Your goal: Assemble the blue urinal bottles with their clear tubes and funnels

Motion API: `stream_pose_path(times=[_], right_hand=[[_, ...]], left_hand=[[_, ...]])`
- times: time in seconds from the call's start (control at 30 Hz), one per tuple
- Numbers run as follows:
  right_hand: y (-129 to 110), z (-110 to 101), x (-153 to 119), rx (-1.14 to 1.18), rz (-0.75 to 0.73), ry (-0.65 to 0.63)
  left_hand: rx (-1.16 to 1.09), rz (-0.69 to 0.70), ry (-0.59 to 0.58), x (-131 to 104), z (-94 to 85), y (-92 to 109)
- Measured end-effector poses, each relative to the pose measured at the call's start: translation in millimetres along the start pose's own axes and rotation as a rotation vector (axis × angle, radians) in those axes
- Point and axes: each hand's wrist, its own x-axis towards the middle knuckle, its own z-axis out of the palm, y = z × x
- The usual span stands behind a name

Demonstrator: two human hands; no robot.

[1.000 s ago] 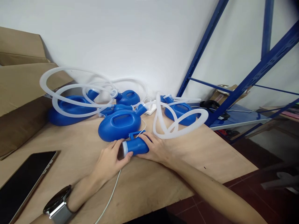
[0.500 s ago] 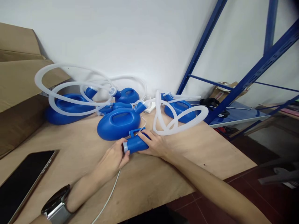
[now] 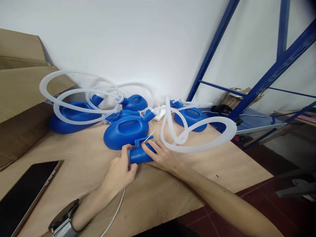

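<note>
A blue cylindrical part (image 3: 140, 155) with a small blue bracket on its upper side lies between my hands near the table's middle. My left hand (image 3: 123, 168) grips its left end, thumb below and fingers above, covering most of the pale rim there. Around the right end, my right hand (image 3: 161, 156) is wrapped with its fingers on top. Just behind lies a blue bottle (image 3: 125, 134) with a handle opening. A translucent hose (image 3: 207, 146) loops on the right, close behind my right hand.
More blue bottles (image 3: 74, 121) with coiled hoses stand along the wall. A cardboard box (image 3: 27, 102) is at the left, a black tablet (image 3: 27, 191) at the front left. A white power strip (image 3: 160, 112) sits at the back. Blue shelving (image 3: 261, 79) rises on the right.
My left hand has closed further over the cylinder's pale rim, hiding more of it. The cylinder has shifted slightly left, and the right-hand hose loop has swung outward to the right.
</note>
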Motion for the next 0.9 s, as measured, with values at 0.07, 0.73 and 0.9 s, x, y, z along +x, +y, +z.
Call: stream_pose_path(times=[0.07, 0.73, 0.9], right_hand=[[-0.9, -2.5, 1.4, -0.028, -0.016, 0.012], [5.4, 16.2, -9.6, 0.202, 0.175, 0.084], [15.4, 15.8, -10.4, 0.372, 0.248, 0.125]], left_hand=[[-0.002, -0.035, -0.009, 1.7, -0.8, 1.3], [-0.146, 0.028, -0.026, -1.7, -7.4, -5.9], [-0.296, 0.007, 0.018, 4.8, -17.0, -9.6]])
